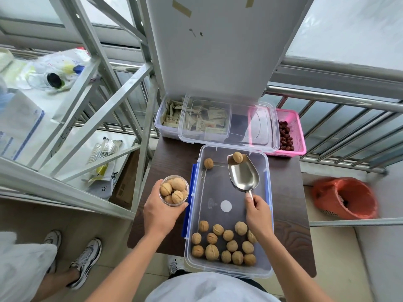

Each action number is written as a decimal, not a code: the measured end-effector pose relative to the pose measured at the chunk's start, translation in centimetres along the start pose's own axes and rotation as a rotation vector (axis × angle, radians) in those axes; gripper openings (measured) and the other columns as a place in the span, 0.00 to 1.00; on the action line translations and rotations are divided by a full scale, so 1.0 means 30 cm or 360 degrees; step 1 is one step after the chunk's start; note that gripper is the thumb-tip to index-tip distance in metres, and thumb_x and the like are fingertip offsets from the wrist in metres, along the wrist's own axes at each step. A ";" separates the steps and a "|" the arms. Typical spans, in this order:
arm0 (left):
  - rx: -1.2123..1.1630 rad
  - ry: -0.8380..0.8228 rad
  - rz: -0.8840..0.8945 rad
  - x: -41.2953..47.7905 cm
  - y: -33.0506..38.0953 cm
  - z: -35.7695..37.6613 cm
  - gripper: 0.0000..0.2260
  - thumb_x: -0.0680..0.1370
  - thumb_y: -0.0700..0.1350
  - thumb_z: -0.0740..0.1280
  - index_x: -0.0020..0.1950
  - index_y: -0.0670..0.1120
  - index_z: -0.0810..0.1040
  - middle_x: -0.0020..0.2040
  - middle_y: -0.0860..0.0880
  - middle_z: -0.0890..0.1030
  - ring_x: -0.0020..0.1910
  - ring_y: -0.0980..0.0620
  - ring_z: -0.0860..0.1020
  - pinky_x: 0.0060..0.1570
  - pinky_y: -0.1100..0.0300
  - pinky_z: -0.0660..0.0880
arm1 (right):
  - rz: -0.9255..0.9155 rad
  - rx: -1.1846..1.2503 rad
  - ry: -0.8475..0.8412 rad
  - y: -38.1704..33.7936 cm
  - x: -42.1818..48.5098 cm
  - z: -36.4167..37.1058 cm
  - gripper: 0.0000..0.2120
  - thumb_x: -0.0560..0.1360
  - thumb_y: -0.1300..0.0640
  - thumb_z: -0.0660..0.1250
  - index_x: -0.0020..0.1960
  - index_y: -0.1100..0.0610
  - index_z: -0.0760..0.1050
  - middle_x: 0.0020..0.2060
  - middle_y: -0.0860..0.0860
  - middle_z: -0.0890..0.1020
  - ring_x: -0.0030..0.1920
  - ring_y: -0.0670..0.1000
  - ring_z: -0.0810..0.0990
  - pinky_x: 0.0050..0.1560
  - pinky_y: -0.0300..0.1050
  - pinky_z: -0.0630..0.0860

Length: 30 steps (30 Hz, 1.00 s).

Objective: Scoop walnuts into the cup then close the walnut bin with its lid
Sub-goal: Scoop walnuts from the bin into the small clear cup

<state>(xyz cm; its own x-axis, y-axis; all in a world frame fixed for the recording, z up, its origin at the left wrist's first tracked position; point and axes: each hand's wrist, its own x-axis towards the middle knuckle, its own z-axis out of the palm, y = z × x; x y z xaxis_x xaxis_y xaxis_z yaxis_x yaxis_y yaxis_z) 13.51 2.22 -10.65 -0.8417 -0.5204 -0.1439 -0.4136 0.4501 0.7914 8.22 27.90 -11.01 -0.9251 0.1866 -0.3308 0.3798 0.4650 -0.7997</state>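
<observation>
A clear walnut bin with blue side clips stands open on a dark wooden table. Several walnuts lie at its near end, and one walnut sits at the far left corner. My right hand grips the handle of a metal scoop inside the bin, with one walnut at the scoop's far tip. My left hand holds a clear cup full of walnuts just left of the bin. The clear lid rests across the containers behind the bin.
Behind the bin stand a clear box of packets and a pink basket of red dates. A white panel rises at the back. A metal shelf frame is on the left, a railing and an orange-lined bin on the right. Another person's feet stand at lower left.
</observation>
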 end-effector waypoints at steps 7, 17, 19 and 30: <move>0.0020 -0.0023 0.0045 0.006 0.021 -0.002 0.40 0.62 0.48 0.86 0.71 0.52 0.74 0.61 0.53 0.82 0.60 0.54 0.79 0.58 0.59 0.76 | -0.0288 -0.0239 -0.0226 -0.120 -0.099 -0.160 0.16 0.81 0.52 0.64 0.36 0.56 0.75 0.26 0.48 0.72 0.29 0.46 0.68 0.33 0.47 0.67; 0.0053 -0.0100 0.0186 -0.010 0.035 0.003 0.29 0.66 0.58 0.80 0.64 0.56 0.75 0.56 0.56 0.82 0.55 0.55 0.80 0.53 0.56 0.79 | -0.0305 -0.0898 -0.0933 -0.384 -0.181 -0.242 0.20 0.80 0.43 0.63 0.38 0.58 0.76 0.28 0.47 0.71 0.28 0.47 0.67 0.33 0.43 0.65; 0.0097 -0.0087 0.0209 -0.014 0.034 0.006 0.34 0.69 0.57 0.77 0.72 0.49 0.73 0.62 0.51 0.81 0.61 0.51 0.79 0.60 0.56 0.76 | -0.0302 -0.0953 -0.0970 -0.430 -0.194 -0.217 0.21 0.79 0.43 0.63 0.38 0.59 0.76 0.28 0.49 0.72 0.28 0.48 0.67 0.33 0.45 0.65; 0.0083 -0.0082 0.0174 -0.008 0.032 0.006 0.35 0.67 0.56 0.80 0.71 0.52 0.73 0.59 0.54 0.81 0.58 0.53 0.79 0.59 0.53 0.78 | -0.0301 -0.1136 -0.0838 -0.531 -0.249 -0.245 0.23 0.79 0.42 0.60 0.35 0.58 0.74 0.26 0.52 0.78 0.27 0.50 0.70 0.33 0.48 0.70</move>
<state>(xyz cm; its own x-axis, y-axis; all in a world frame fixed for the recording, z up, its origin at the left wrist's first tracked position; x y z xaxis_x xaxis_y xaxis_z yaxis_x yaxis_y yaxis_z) 13.24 2.90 -9.98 -0.8989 -0.4288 -0.0895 -0.3346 0.5402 0.7721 9.06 25.47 7.88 -0.7834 -0.2856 -0.5520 -0.0334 0.9062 -0.4214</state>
